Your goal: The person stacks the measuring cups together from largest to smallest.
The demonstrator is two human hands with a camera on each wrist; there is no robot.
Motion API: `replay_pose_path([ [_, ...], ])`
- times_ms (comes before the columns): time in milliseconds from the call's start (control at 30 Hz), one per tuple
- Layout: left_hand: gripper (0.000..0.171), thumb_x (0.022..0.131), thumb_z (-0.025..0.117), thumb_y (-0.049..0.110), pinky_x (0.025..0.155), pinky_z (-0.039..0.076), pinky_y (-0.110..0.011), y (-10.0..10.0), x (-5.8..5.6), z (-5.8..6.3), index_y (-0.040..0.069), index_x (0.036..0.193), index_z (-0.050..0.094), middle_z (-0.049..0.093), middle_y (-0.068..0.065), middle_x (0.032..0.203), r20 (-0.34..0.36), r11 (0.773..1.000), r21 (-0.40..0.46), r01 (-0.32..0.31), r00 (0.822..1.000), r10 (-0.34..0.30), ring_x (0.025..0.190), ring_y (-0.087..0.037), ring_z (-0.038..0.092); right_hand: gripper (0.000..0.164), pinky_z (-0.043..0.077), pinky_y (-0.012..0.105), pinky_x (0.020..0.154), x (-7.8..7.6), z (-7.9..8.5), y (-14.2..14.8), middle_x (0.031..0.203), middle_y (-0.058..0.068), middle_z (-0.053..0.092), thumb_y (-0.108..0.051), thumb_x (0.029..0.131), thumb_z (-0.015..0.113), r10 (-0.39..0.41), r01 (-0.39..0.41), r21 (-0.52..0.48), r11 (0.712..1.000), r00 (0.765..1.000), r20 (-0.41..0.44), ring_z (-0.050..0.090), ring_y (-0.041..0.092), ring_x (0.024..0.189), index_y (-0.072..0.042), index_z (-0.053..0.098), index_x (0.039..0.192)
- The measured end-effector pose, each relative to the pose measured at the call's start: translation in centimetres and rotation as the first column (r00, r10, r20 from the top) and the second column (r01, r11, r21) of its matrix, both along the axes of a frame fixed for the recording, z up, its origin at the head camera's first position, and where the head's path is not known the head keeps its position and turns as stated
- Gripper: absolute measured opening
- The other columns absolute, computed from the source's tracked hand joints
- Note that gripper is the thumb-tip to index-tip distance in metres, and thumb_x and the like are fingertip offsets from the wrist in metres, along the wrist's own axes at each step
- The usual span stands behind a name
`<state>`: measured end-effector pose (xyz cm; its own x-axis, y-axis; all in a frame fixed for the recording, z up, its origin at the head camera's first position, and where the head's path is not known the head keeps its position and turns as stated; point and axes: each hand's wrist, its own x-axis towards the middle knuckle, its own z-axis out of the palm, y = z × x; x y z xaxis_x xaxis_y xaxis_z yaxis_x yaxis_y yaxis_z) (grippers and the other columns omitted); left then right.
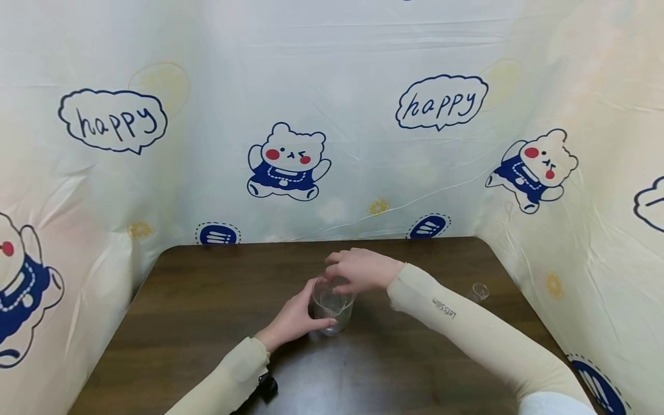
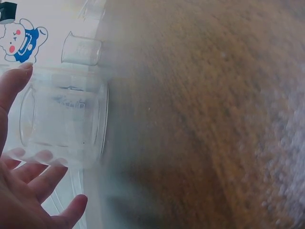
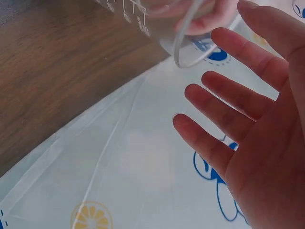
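Gripping glass beaker, left fingers wide; right fingers spread.

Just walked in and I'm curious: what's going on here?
A person's left hand grips a clear glass beaker on the wooden table. Their right hand is up by its rim, fingers apart and holding nothing. What looks like a smaller glass sits inside the beaker; another small vessel stands off to the right.
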<state>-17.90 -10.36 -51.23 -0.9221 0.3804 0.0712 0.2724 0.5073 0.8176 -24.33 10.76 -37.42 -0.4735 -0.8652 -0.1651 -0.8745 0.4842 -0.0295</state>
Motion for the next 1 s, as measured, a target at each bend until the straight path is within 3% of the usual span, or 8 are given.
replay_pose_path([
  [200,0.096,0.082,0.09,0.042,0.103,0.048,-0.051,0.1,-0.1,-0.3,0.018,0.158,0.036,0.054,-0.003,0.15,-0.016,1.0,-0.004,-0.008,1.0,0.008,0.126,-0.025,0.06,0.027,0.056,0.038,0.095,0.2,0.6,1.7,0.126,0.004,0.068,-0.033,0.1,0.072,-0.014,0.013,-0.068,0.998,1.0,-0.014,0.068,0.02,0.105,-0.017,0.074,0.122],
  [400,0.094,0.081,0.091,0.042,0.1,0.049,-0.05,0.2,0.1,-0.1,0.02,0.156,0.038,0.055,-0.003,0.147,-0.009,1.0,0.0,-0.006,1.0,0.006,0.123,-0.025,0.061,0.028,0.055,0.039,0.097,0.6,1.3,4.0,0.124,0.002,0.068,-0.03,0.101,0.071,-0.069,0.072,-0.136,0.988,0.997,0.026,0.067,0.019,0.107,-0.015,0.072,0.124],
  [600,0.095,0.08,0.09,0.044,0.103,0.047,-0.05,0.1,-0.1,0.0,0.019,0.156,0.038,0.055,-0.001,0.148,-0.009,1.0,0.002,-0.003,1.0,0.003,0.126,-0.024,0.06,0.031,0.054,0.043,0.099,0.8,1.9,5.9,0.128,0.003,0.067,-0.032,0.102,0.068,-0.137,0.14,-0.115,0.983,0.99,0.034,0.068,0.023,0.111,-0.015,0.07,0.128],
  [1000,0.095,0.081,0.09,0.044,0.107,0.045,-0.05,0.0,-0.2,-0.3,0.02,0.156,0.037,0.055,0.003,0.151,-0.013,1.0,-0.002,0.003,1.0,-0.003,0.135,-0.023,0.056,0.027,0.055,0.044,0.095,0.8,0.9,9.3,0.125,0.005,0.067,-0.026,0.102,0.067,-0.175,0.18,-0.105,0.978,0.983,0.054,0.068,0.024,0.107,-0.013,0.07,0.126],
])
